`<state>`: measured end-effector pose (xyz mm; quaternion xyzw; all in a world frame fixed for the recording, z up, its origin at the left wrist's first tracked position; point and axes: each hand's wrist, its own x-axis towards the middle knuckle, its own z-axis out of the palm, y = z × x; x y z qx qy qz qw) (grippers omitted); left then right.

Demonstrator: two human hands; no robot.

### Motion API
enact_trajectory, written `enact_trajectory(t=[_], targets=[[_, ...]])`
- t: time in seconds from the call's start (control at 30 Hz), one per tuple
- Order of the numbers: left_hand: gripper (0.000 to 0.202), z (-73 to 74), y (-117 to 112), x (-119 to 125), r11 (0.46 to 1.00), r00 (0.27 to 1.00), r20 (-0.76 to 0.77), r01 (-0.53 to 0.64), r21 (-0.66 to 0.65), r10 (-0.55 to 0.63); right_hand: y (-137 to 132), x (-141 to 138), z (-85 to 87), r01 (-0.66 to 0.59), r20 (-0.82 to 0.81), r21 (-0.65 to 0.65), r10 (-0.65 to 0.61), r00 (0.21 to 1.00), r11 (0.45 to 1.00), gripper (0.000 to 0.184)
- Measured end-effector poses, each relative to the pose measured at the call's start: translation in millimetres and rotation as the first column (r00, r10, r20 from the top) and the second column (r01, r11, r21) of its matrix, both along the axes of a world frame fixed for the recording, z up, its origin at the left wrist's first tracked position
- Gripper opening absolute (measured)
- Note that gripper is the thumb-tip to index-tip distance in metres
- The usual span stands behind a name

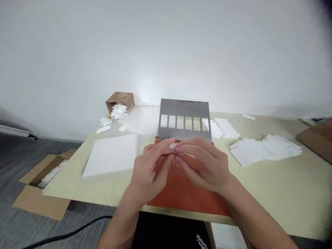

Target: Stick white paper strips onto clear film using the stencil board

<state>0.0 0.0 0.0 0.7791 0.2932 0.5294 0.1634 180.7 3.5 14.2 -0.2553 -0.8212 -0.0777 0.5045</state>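
Note:
My left hand point(151, 169) and my right hand point(204, 160) meet over a reddish-brown board point(186, 193) at the table's front edge. Their fingertips pinch a small whitish, partly see-through piece point(173, 146); the fingers cover most of it, so I cannot tell its kind. Just behind the hands, a grey panel point(184, 105) leans upright with a row of several rectangular windows, some white and some pale yellow. The board's far edge, where it meets the panel, is partly hidden by my fingers.
A white sheet point(111, 155) lies to the left. Behind it, a small cardboard box point(124, 98) spills white pieces. Stacked white cards point(264, 150) spread at the right, beside a brown object point(317, 140). On the floor, an open carton point(44, 204) and a black cable point(77, 226) lie left.

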Motion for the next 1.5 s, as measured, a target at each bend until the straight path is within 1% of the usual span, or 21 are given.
enact_trajectory(t=[0.17,0.23,0.3,0.4,0.5,0.63,0.7,0.8,0.93,1.03,1.13,1.23,1.3,1.37,1.43,1.5], targets=[[0.056,-3.6,-1.1,2.7,0.999,1.000,0.003,0.019,-0.045,-0.018,-3.8,-0.7,1.6,0.060,-0.002,-0.002,-0.060,0.998,0.998,0.026],[0.058,-3.7,-3.5,3.8,0.998,1.000,0.000,-0.004,-0.066,0.004,-4.5,-0.7,0.2,0.083,0.007,-0.010,-0.083,0.997,0.997,0.027],[0.059,-2.8,-6.2,4.9,0.997,0.999,-0.024,-0.048,-0.066,0.047,-4.5,-1.2,-1.5,0.114,0.038,0.013,-0.114,0.993,0.993,0.027],[0.059,-1.6,-8.5,6.1,0.994,0.991,-0.088,-0.107,-0.023,0.105,-3.8,-2.6,-2.6,0.173,0.095,0.094,-0.182,0.979,0.980,0.024],[0.057,-2.0,-7.9,6.7,0.992,0.983,-0.132,-0.124,0.020,0.125,-3.2,-2.6,-0.7,0.212,0.154,0.135,-0.232,0.961,0.968,0.019],[0.049,-3.9,-6.2,8.1,0.980,0.973,-0.127,-0.181,0.086,0.191,-2.4,0.2,2.9,0.220,0.279,0.192,-0.268,0.922,0.957,0.016],[0.046,-4.7,-6.1,9.4,0.970,0.966,-0.124,-0.212,0.116,0.226,-2.1,1.2,3.8,0.227,0.308,0.208,-0.284,0.908,0.951,0.014],[0.042,-5.6,-6.8,11.8,0.957,0.960,-0.120,-0.229,0.176,0.252,-2.2,0.9,4.0,0.248,0.313,0.180,-0.294,0.903,0.952,0.017],[0.041,-6.3,-9.0,15.1,0.952,0.965,-0.111,-0.208,0.225,0.237,-3.5,0.6,3.6,0.267,0.306,0.132,-0.295,0.905,0.955,0.019],[0.041,-6.5,-11.9,16.5,0.961,0.970,-0.104,-0.196,0.196,0.219,-4.1,2.8,2.4,0.262,0.262,0.065,-0.270,0.927,0.963,0.020],[0.041,-7.0,-14.8,16.6,0.973,0.977,-0.076,-0.190,0.128,0.200,-4.5,6.9,1.7,0.208,0.173,-0.065,-0.194,0.966,0.976,0.019],[0.042,-7.7,-16.5,16.3,0.985,0.986,-0.053,-0.156,0.067,0.160,-5.9,10.8,3.2,0.139,0.106,-0.213,-0.119,0.987,0.967,0.017],[0.042,-7.6,-16.9,16.3,0.989,0.988,-0.046,-0.143,0.048,0.145,-7.4,12.0,5.3,0.104,0.083,-0.271,-0.084,0.993,0.957,0.016],[0.041,-6.8,-17.0,16.5,0.988,0.987,-0.055,-0.147,0.049,0.150,-9.1,11.7,7.6,0.090,0.086,-0.265,-0.069,0.994,0.960,0.014],[0.041,-6.0,-16.9,16.9,0.985,0.984,-0.080,-0.154,0.078,0.160,-10.7,10.6,9.4,0.115,0.119,-0.201,-0.092,0.989,0.973,0.013],[0.041,-5.7,-16.8,17.0,0.982,0.979,-0.112,-0.157,0.108,0.169,-12.1,9.7,10.5,0.166,0.177,-0.117,-0.144,0.974,0.979,0.015]])
